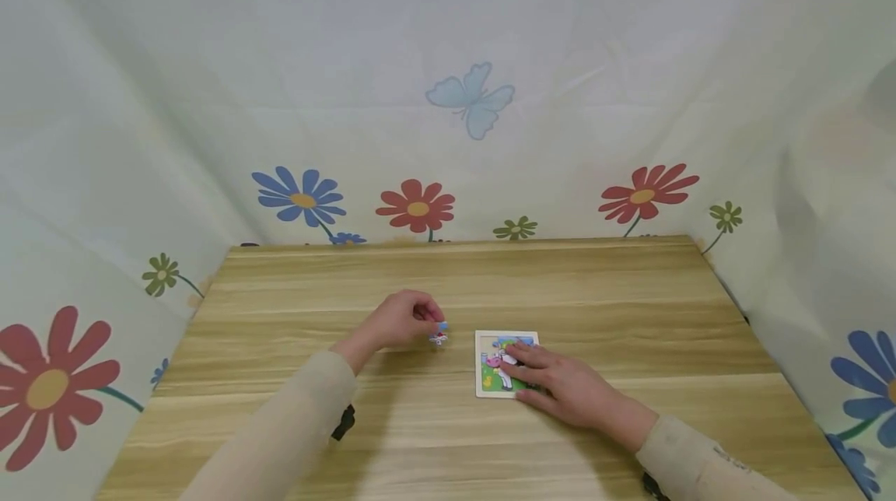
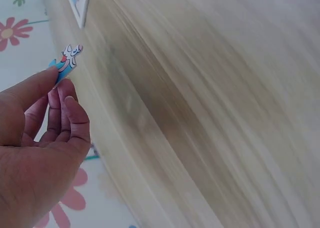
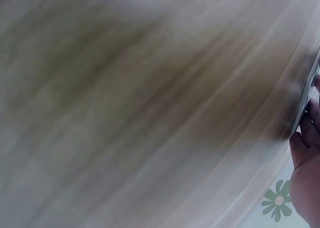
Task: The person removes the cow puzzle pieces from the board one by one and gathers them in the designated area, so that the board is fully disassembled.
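Observation:
My left hand pinches a small jigsaw puzzle piece between thumb and fingers, a little left of the puzzle board. In the left wrist view the piece shows blue, white and red printing and a knobbed outline. A square picture puzzle with a pale frame lies on the table; its picture has a cow and green grass, with a bare patch at the upper left. Over its right part rests my right hand, fingers extended and spread, hiding some of the picture. The right wrist view catches the board's edge beside the fingers.
The wood-grain table runs back to a pale cloth backdrop printed with flowers and a butterfly. Cloth also hangs along both sides. A dark strap shows at the left wrist.

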`<state>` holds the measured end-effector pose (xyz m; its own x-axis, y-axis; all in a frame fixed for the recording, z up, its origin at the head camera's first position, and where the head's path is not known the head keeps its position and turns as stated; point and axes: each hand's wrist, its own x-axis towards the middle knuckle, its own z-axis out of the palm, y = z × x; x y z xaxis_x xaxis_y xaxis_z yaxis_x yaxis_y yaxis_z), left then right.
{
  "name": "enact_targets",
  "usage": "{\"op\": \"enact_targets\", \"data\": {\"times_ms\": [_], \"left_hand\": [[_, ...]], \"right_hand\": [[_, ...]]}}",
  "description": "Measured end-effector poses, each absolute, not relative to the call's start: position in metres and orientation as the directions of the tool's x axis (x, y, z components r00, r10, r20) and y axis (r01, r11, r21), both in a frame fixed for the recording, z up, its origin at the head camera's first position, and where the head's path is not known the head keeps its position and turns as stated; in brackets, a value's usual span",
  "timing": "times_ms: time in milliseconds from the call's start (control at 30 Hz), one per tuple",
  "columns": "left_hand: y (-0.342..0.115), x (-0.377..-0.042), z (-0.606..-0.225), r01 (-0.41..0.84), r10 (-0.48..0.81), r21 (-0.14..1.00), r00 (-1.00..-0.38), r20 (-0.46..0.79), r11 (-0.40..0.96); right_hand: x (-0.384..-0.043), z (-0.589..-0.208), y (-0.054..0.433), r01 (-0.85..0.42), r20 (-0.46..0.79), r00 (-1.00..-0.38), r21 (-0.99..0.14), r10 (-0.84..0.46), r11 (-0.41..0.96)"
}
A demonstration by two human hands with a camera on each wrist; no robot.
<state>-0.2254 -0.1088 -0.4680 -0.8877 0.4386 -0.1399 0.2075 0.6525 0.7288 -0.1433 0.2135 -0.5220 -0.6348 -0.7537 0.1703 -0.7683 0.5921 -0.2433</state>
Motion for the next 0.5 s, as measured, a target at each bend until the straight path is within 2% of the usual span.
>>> {"op": "enact_targets", "data": {"times_ms": [500], "left_hand": [[-0.155, -0.242, -0.46, 0.177, 0.417, 0.696, -0.889, -0.191, 0.696]], "right_hand": [[-0.147, -0.526, 0.216, -0.798, 0.206, -0.601, -0.211, -0.773, 0.564]]}}
